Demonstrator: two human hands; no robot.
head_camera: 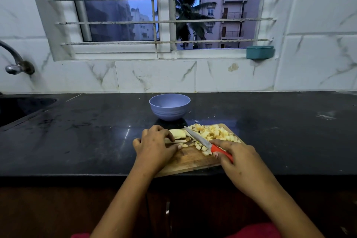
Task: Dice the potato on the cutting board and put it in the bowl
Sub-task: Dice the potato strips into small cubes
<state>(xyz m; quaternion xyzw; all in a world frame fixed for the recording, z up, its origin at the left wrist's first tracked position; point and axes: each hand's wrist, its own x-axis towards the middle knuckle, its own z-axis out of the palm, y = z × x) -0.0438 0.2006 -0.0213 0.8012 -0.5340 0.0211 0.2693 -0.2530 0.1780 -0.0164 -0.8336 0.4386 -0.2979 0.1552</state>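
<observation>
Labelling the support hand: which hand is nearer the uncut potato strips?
Left. The left hand holds the potato strips down; the right hand sits off to their right, gripping the knife.

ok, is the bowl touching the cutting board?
Apart. The head view shows a strip of dark counter between the base of the bowl and the far edge of the cutting board.

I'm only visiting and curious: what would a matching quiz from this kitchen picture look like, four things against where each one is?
Things:
1. bowl
2. knife
3. diced potato
4. teal box

Places:
A. on the window sill
B. held by the right hand
C. on the counter, behind the cutting board
D. piled on the cutting board's far right part

Pairs: 1-C, 2-B, 3-D, 4-A
</observation>
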